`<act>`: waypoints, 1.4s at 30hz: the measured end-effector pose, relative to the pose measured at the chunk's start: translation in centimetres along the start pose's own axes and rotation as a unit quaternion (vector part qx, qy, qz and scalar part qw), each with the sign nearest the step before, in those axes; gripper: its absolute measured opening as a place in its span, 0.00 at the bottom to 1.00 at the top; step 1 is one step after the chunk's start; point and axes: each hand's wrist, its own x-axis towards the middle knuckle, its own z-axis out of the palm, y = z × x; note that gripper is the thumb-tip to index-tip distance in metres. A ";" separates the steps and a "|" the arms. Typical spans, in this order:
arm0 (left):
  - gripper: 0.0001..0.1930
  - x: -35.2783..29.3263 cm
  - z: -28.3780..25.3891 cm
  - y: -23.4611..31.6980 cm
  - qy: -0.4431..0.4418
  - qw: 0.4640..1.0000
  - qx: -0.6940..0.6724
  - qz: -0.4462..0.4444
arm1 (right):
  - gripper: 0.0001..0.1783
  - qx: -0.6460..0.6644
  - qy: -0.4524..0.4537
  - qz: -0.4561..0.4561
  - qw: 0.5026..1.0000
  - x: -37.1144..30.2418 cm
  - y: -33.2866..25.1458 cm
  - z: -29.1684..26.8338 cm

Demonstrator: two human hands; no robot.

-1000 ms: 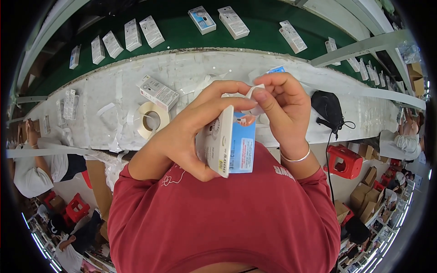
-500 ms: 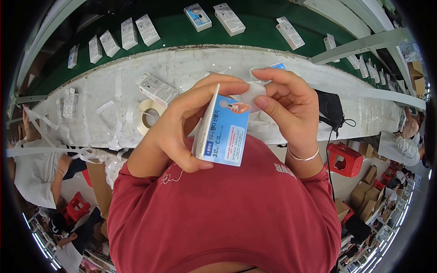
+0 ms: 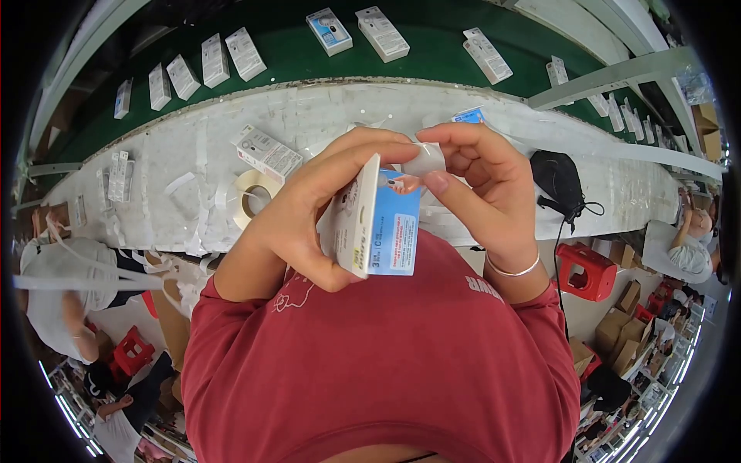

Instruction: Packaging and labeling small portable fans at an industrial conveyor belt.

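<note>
A blue-and-white cardboard box [image 3: 395, 231] is gripped upright in my left hand [image 3: 305, 208], thumb low on its near side and fingers over the top. My right hand [image 3: 490, 185] pinches a whitish, half-clear round sticker [image 3: 424, 160] between thumb and index finger, just above the box's upper edge. The fingertips of my left hand reach the sticker's left side; whether it touches the box I cannot tell. Left of my left hand lies a cream roll [image 3: 245, 184], with a white box [image 3: 268, 153] behind it. Past my right fingers, part of another blue box [image 3: 468, 115] shows.
Along the far side runs a green belt [image 3: 436, 58] carrying several similar boxes. A black drawstring pouch [image 3: 557, 177] rests right of my hand on the white worktop [image 3: 641, 193]. A metal frame [image 3: 617, 83] stands at the right. Other people sit at both sides, near red stools [image 3: 585, 270].
The box has turned, showing more of its white side and less of its blue face. The sticker now stands more face-on, and my right hand has shifted slightly left. Belt boxes have moved slightly left.
</note>
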 end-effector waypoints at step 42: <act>0.41 -6.2 -5.8 -24.9 0.463 0.868 0.178 -0.021 | 0.10 0.054 0.149 0.087 0.984 -2.0 2.8 -5.0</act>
